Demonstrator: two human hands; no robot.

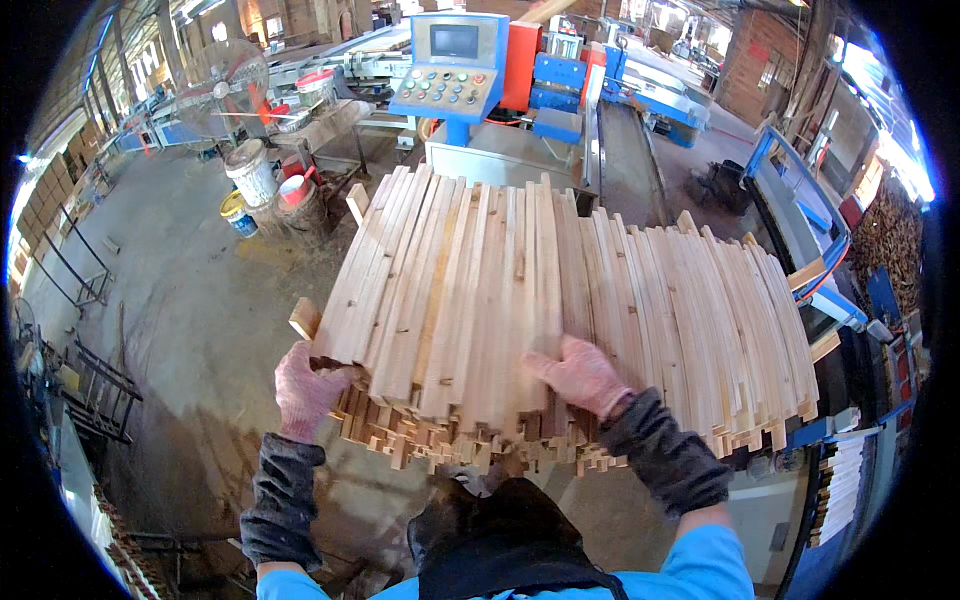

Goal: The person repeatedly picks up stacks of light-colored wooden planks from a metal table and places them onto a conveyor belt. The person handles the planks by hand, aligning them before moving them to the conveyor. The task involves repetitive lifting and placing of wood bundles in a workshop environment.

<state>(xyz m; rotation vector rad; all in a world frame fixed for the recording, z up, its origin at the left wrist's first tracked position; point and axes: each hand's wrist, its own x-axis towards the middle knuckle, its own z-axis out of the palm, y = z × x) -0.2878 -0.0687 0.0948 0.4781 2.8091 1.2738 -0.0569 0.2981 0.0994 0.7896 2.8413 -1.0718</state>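
Long pale wooden strips lie side by side in a thick stack in front of me. The left part of the top layer rises above the strips on the right. At the near left corner my left hand, in a pink work glove, is closed around the strip ends; its fingertips are partly hidden by the wood. My right hand, gloved the same way and slightly blurred, grips a strip at the right edge of the raised part. Uneven ends of lower layers show below the near edge.
A blue control panel with buttons and a screen stands beyond the stack. Buckets and a workbench are at the far left, beside a large fan. A blue machine frame runs along the right.
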